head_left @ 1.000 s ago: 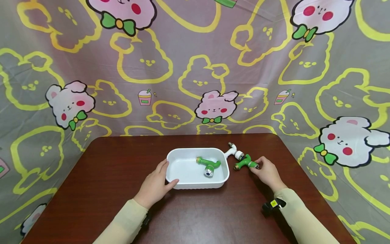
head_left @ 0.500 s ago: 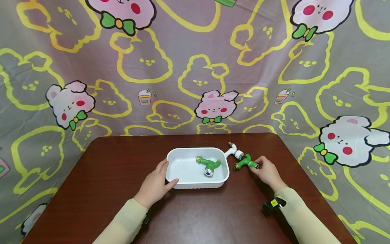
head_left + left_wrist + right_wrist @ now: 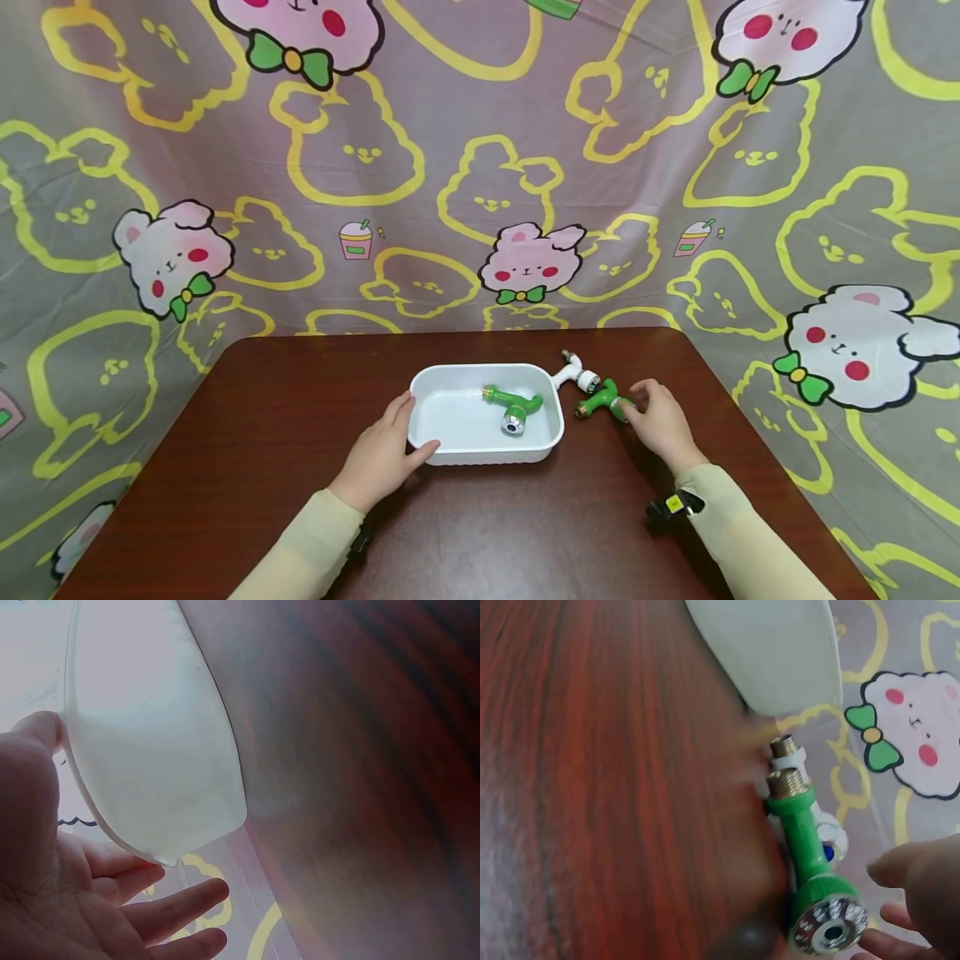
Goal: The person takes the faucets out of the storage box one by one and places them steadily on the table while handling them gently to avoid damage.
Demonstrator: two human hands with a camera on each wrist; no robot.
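Observation:
My left hand (image 3: 378, 458) rests at the left end of the white tray (image 3: 450, 457), thumb on its near rim and fingers along its end wall. In the left wrist view the tray's pale wall (image 3: 150, 742) stands beside the thumb, with the fingers spread. Inside the tray lies a green tap (image 3: 517, 402) with a brass threaded end and a chrome knob. A second green tap (image 3: 606, 398) lies on the table right of the tray. My right hand (image 3: 663, 425) is right beside its knob end; in the right wrist view thumb and fingers are parted beside the green tap (image 3: 804, 840).
A white tap (image 3: 573, 372) lies behind the second green tap, against the tray's right end. The dark brown wooden table (image 3: 300, 400) is enclosed by patterned cloth (image 3: 495, 108) at the back and both sides. A black wrist strap device (image 3: 663, 507) sits at the right cuff.
My right fingers have loosened from the second green tap's knob and shifted slightly to the right. The taps, the tray and my left hand have stayed in place.

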